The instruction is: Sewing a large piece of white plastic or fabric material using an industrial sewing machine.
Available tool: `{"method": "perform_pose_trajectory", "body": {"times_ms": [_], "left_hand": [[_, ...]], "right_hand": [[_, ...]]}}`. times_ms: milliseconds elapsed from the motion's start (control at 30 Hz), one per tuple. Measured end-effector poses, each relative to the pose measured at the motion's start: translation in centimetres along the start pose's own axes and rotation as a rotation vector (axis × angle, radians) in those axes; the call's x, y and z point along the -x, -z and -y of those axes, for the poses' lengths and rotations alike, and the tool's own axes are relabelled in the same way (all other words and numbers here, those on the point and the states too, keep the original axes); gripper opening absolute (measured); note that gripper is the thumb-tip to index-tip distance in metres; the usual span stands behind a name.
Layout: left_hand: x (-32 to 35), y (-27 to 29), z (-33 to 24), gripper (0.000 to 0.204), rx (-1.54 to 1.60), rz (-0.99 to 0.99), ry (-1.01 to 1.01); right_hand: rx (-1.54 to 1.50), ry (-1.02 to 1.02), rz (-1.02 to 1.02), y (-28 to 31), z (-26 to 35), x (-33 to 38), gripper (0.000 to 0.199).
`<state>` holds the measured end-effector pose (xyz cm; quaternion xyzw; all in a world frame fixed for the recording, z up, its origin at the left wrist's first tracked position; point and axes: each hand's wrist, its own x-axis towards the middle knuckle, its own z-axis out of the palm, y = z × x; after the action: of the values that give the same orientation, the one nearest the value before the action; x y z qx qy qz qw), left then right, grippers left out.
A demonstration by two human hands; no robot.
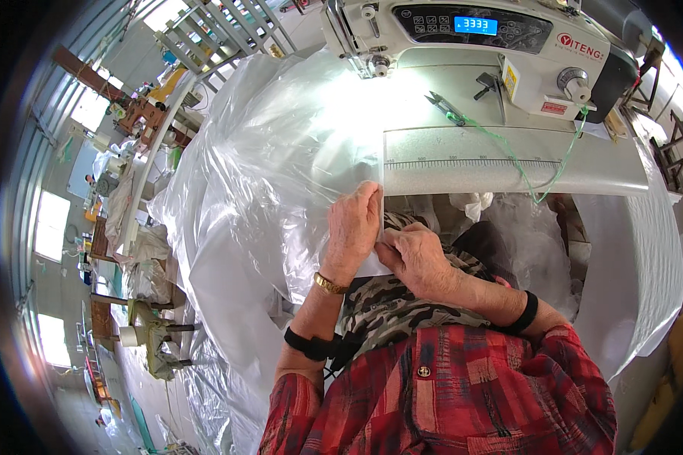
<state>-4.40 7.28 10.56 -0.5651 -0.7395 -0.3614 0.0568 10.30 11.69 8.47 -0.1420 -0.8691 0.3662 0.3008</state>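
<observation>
Clear plastic sheeting [243,174] spreads over the left of the sewing table and hangs down toward my lap. Its straight right edge runs from below the sewing machine [463,38] to my hands. My left hand [354,230] pinches that edge just off the table's front, fingers closed. A little lower and to the right, my right hand [417,258] is closed on the same edge, thumb against the fingers. The machine's needle area [379,68] is washed out by a bright lamp.
On the table [463,178], with its printed ruler strip [474,161], lie thread snips [446,108] tied to a green cord [517,155]. A small dark tool [487,86] stands beside the machine. White sheeting [622,258] hangs at the right. A stool [150,341] stands at the left.
</observation>
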Motion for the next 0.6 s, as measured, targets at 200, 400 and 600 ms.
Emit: {"method": "perform_pose_trajectory", "body": {"times_ms": [200, 400, 600], "left_hand": [[0.0, 0.5, -1.0, 0.019, -0.026, 0.046, 0.020], [-0.1, 0.4, -0.9, 0.024, 0.079, 0.066, 0.196], [0.9, -0.5, -0.9, 0.025, 0.338, -0.034, 0.341]], "right_hand": [[0.039, 0.091, 0.065, -0.6, -0.8, 0.1, 0.014], [0.184, 0.165, 0.117, -0.9, -1.8, 0.0, 0.017], [0.221, 0.181, 0.316, 3.0, -1.5, -1.4, 0.023]]}}
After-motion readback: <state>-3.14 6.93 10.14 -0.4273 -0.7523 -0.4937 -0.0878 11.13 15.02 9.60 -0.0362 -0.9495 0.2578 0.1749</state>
